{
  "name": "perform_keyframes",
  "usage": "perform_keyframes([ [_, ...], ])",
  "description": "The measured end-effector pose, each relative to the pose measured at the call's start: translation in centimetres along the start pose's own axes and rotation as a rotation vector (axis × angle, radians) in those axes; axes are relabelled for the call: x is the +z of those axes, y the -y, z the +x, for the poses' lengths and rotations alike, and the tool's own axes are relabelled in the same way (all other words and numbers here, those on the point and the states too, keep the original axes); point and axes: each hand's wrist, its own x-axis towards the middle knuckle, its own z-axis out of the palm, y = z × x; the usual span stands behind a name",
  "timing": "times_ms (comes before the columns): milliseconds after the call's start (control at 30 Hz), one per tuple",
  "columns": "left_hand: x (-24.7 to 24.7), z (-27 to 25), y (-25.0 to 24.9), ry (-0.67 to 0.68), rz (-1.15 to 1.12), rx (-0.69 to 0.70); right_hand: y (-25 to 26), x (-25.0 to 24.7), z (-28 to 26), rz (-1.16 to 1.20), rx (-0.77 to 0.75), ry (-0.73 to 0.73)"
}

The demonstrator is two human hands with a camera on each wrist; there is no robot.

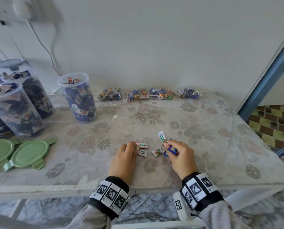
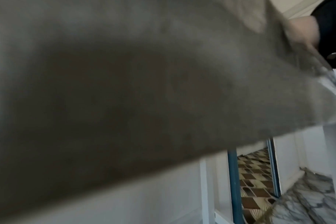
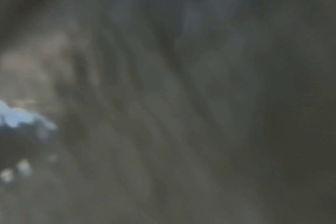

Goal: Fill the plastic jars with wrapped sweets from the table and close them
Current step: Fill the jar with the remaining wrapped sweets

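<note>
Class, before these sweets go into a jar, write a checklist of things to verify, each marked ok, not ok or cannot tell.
1. right hand grips sweets: ok, blue and white wrappers stick out of it.
2. left hand has hold of the white sweets: cannot tell, its fingertips hide the contact.
3. open jar lidless and upright: ok.
4. Room in that jar: ok, sweets sit just below the rim.
5. green lids within reach: ok, lying left of the hands.
6. Wrist views usable: not ok, both dark and blurred.
</note>
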Motion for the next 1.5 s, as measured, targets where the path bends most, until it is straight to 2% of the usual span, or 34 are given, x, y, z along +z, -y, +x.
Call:
perform_keyframes([
  [167, -1.5, 0.4, 0.1, -0.072, -0.167, -0.097, 1.2, -1.5, 0.5, 0.176, 0.170, -0.055],
  [367, -6.5, 2.4, -1.2, -0.188, -0.374, -0.076, 3.5, -2.3, 1.0, 0.280, 0.246, 0.046],
  [467, -10.2, 5.6, -1.0, -0.214, -0.387, -0.006, 4.8, -2.0, 1.9, 0.304, 0.234, 0.095],
  [567, -14.0, 10.7, 0.8, -0.292, -0.293, 0.071, 6.0, -1.1, 2.7, 0.313, 0.231, 0.133],
  [700, -17.6, 18.1, 5.0, -0.372, -0.244, 0.077, 7.4, 1.2, 3.5, 0.311, 0.240, 0.161],
  [867, -18.8, 23.1, 8.5, -0.355, -0.220, 0.049, 9.4, 3.7, 4.4, 0.262, 0.206, 0.203],
  [1000, -18.9, 25.4, 10.3, -0.381, -0.292, 0.020, 10.6, 5.4, 4.9, 0.270, 0.198, 0.195],
  [1167, -18.5, 26.0, 11.2, -0.282, -0.307, 0.014, 11.2, 7.3, 5.5, 0.282, 0.200, 0.192],
  [1300, -18.6, 24.8, 12.9, -0.189, -0.006, 0.139, 11.9, 8.5, 6.8, 0.302, 0.225, 0.217],
  [1400, -19.2, 23.7, 13.6, -0.078, 0.143, 0.073, 13.6, 9.0, 9.1, 0.301, 0.200, 0.298],
  [1500, -19.5, 23.2, 14.6, 0.033, 0.164, 0.062, 15.9, 9.5, 12.8, 0.271, 0.152, 0.373],
])
